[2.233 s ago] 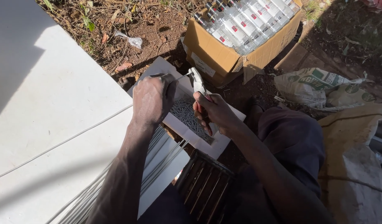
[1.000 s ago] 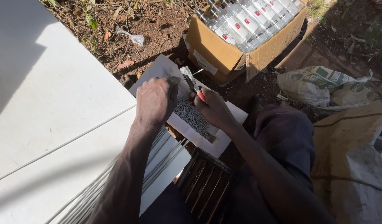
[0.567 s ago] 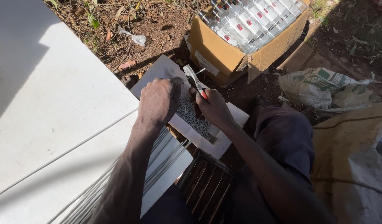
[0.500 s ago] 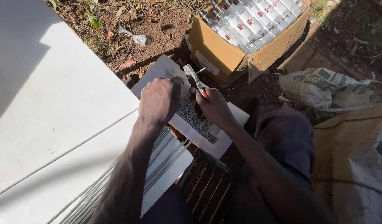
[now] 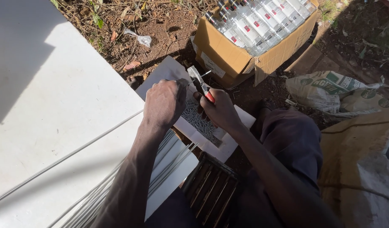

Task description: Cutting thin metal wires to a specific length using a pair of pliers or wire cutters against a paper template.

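Observation:
My right hand [image 5: 220, 110] grips red-handled pliers [image 5: 200, 82] whose jaws sit on the tip of a thin metal wire. My left hand [image 5: 165, 102] is closed around that wire [image 5: 187, 82] just left of the jaws. Both hands hover over a shallow white tray [image 5: 232, 145] holding a heap of several short cut wire pieces [image 5: 198, 120]. A bundle of long thin wires [image 5: 169, 156] runs from under my left forearm down to the lower left.
A big white panel [image 5: 55, 109] lies at left with one long wire across it. A cardboard box [image 5: 228, 55] of clear bottles stands behind the tray on bare soil. Sacks [image 5: 333, 88] lie at right. A dark slatted crate [image 5: 211, 190] sits by my knee.
The pliers have shifted up from over the tray to the wire tip by my left hand. My left hand stays closed on the wire.

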